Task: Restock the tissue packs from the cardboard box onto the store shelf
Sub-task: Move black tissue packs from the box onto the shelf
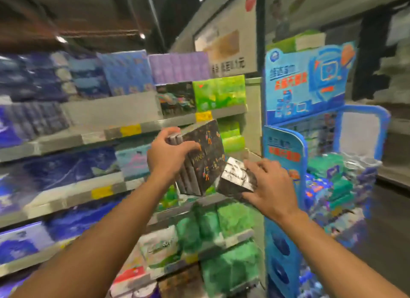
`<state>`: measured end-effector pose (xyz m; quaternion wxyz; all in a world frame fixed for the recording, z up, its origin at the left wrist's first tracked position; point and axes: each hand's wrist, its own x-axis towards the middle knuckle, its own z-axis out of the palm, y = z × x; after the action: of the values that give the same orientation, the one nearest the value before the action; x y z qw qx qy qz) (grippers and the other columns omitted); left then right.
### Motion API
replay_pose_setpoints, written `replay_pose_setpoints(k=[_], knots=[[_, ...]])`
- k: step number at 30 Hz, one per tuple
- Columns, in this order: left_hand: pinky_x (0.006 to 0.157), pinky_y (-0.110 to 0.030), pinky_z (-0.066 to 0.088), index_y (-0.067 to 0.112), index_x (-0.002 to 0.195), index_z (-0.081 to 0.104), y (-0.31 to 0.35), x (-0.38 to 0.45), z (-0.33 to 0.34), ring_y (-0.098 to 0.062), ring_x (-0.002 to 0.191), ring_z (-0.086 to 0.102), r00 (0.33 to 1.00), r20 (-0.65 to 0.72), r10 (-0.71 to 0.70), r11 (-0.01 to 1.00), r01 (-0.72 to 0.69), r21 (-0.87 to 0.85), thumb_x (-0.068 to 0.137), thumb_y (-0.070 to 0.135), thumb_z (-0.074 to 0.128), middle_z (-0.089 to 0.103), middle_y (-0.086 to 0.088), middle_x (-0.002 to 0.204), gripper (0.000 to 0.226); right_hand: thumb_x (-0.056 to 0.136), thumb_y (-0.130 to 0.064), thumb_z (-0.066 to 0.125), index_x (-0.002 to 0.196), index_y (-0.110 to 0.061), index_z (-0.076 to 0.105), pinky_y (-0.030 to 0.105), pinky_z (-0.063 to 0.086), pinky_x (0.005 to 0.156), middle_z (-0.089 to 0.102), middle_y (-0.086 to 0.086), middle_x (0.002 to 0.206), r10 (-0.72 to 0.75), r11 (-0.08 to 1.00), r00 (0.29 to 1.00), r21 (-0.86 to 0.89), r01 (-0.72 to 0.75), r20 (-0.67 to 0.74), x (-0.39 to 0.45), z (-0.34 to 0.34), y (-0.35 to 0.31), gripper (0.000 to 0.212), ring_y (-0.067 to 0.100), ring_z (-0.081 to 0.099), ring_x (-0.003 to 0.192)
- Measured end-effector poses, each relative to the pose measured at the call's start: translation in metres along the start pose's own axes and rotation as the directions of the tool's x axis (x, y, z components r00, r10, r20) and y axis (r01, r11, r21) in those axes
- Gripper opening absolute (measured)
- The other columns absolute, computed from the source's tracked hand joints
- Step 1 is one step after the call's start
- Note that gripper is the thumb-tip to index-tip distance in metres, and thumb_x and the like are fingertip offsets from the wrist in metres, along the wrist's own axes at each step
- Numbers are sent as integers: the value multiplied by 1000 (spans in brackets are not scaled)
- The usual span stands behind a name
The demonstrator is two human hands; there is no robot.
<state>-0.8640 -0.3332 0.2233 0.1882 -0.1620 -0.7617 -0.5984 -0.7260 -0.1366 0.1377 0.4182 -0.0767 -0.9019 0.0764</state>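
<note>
My left hand grips a dark tissue pack with colourful printed figures, held tilted in front of the store shelf. Fingers curl over its top left corner. My right hand holds a second tissue pack, dark with a shiny, glaring face, just right of and below the first; its fingers lie along that pack's right side and underside. Both packs hang in the air at the height of the middle shelves. The cardboard box is out of view. The whole frame is blurred.
The shelf rows hold blue, purple and green tissue packs, with yellow price tags on the edges. A similar dark pack stands on the upper shelf. A blue promotional display stand with stacked goods is at the right, beside an aisle floor.
</note>
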Motion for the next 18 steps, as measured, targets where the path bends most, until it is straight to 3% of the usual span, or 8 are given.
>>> replay_pose_setpoints(k=[5, 10, 13, 18], knots=[[82, -43, 57, 33, 102, 68, -8, 99, -113, -18, 87, 68, 946, -323, 26, 996, 5, 94, 41, 57, 86, 71, 8, 91, 67, 55, -50, 66, 122, -19, 62, 45, 54, 68, 62, 10, 102, -239, 960, 968, 133, 247, -73, 121, 58, -95, 74, 37, 58, 88], [85, -41, 56, 33, 106, 66, -8, 166, -173, -14, 90, 66, 843, -528, 98, 984, -3, 176, 47, 52, 89, 70, 8, 98, 66, 59, -48, 68, 125, -17, 61, 46, 53, 75, 62, 13, 108, -391, 880, 898, 202, 429, -204, 231, 90, -153, 73, 39, 57, 95], [87, -40, 56, 33, 108, 64, -8, 198, -192, -14, 90, 65, 808, -570, 149, 964, 9, 265, 56, 47, 89, 68, 8, 99, 59, 68, -41, 75, 133, -16, 58, 47, 52, 83, 61, 12, 114, -445, 837, 861, 227, 497, -246, 290, 104, -175, 72, 39, 56, 102], [84, -43, 58, 44, 116, 59, -31, 252, -210, -15, 94, 65, 817, -511, 268, 889, -6, 457, 62, 43, 88, 66, 10, 103, 61, 79, -40, 76, 139, -17, 50, 49, 50, 88, 58, 11, 125, -507, 803, 827, 218, 555, -243, 365, 141, -204, 70, 37, 51, 111]])
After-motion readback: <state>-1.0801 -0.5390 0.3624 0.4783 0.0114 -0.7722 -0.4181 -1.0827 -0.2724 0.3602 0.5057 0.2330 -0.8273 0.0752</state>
